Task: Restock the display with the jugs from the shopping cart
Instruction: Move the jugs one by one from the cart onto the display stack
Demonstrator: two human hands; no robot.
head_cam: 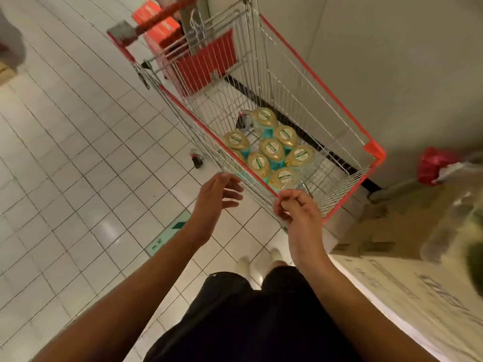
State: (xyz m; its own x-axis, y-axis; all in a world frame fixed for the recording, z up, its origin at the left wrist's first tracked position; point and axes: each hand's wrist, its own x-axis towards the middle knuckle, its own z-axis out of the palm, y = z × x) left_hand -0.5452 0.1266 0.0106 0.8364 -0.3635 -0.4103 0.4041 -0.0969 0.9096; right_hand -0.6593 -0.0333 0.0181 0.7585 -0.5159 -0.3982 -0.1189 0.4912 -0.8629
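Both hands are reaching out and both are carrying nothing. The left hand is hanging with its fingers apart and gently bent, clamped on nothing. The right hand is showing its fingers curled loosely downward, thumb close beside them, also gripping nothing. That shape reads as getting ready to hook a handle.

Just beyond the fingertips, the cart is standing with its near wire wall almost under the right knuckles. The jugs are sitting upright, down below and ahead of both sets of fingers. They are packed cap to cap at the near end of the basket, probably so they are within easy reach over the rim. The nearest jug is waiting directly past the right fingertips.

Off to the right of the right fingers, cartons are stacked, with something blurred on top that is too smeared to name. The display itself is likely that way. So it looks like a fresh pickup is starting, with plenty of jugs not yet lifted out.
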